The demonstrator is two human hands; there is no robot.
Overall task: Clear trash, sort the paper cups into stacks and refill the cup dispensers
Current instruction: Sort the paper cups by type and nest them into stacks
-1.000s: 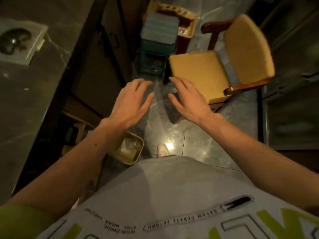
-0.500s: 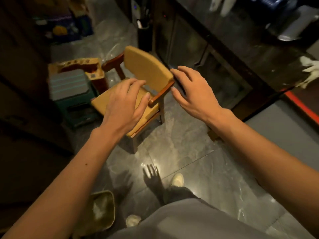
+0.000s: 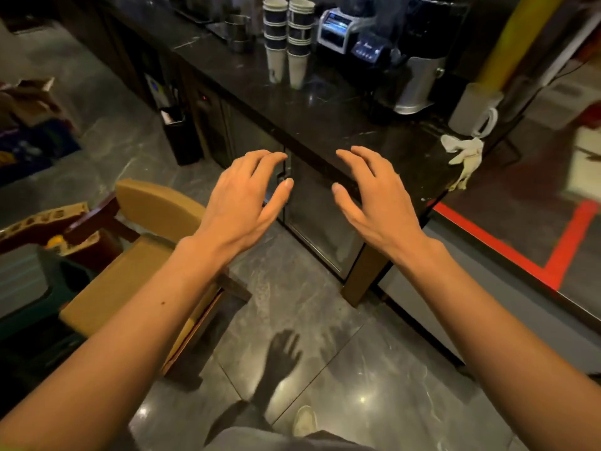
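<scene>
**Two stacks of paper cups: placement and approach.** The left stack (image 3: 275,37) and right stack (image 3: 300,43) stand just beside each other on the dark marble desk (image 3: 325,122). They are well ahead of both hands and nearer the left hand's line than the right's. Whether the stacks touch cannot be told.

- **Appearance:** each cup is white with a dark band below a pale rim. Only the lowest cup of each stack shows its full wall.
- **Axis:** the long axis of each stack is upright. The narrow bases sit on the desk and the mouths appear to face up.
- **Grip:** the left hand (image 3: 247,196) and right hand (image 3: 374,193) hover palm-down and apart from each other, at the desk's near edge. Each grip is wide open, fingers spread and gently curved, and holds nothing.
- **Room:** open desk surface lies between the grips and the cups. Right of the stacks stand a grey machine (image 3: 335,27) and a metal canister (image 3: 419,83). Beyond and left of them are metal cups (image 3: 239,30).
- **Edges:** a white cloth (image 3: 465,154) hangs over the desk corner, right of the right grip. A pale jug (image 3: 474,109) sits just beyond the cloth.
- **Below:** a padded chair (image 3: 130,255) lies under the left forearm, and grey floor (image 3: 357,369) lies under both wrists.
</scene>
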